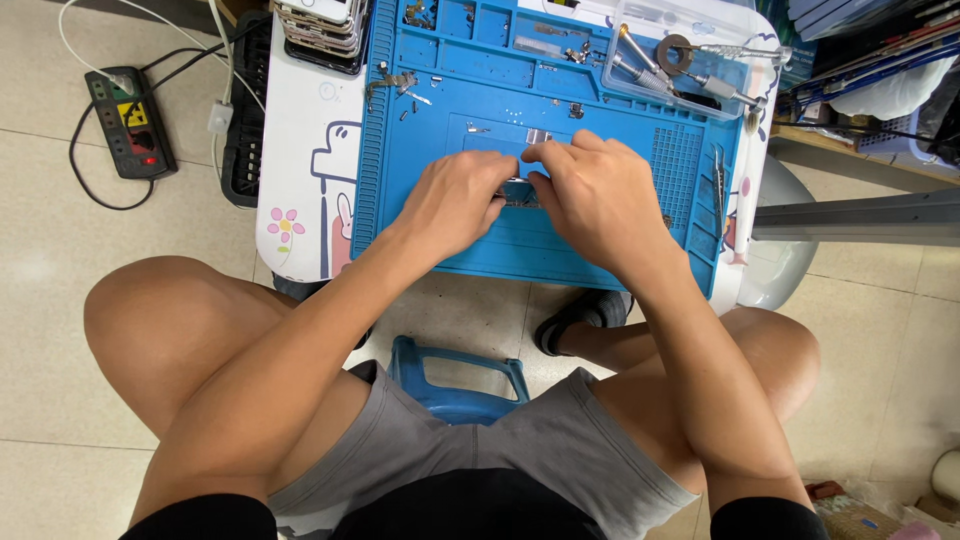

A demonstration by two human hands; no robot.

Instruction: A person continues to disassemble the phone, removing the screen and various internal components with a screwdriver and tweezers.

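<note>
Seen from above, 2 bare hands meet over the middle of a blue work mat point(420, 215) on a small white table point(300, 160). The left hand point(455, 200) and right hand point(595, 195) pinch a small flat metal part point(520, 198) between their fingertips; the fingers are drawn together on it, most of it hidden beneath them. The part lies just above the mat's centre recess, its long axis seemingly left to right across the mat; which end leads cannot be told. Tiny screws and metal pieces point(400, 85) lie loose near the mat's far edge, and tweezers point(718, 180) rest at the right. Risk, as a judgement: a slipping pinch could flick the part off the mat to the tiled floor point(60, 250), or a sweeping wrist could scatter the screws. A clear tray point(740, 95) of tools sits far right.
</note>
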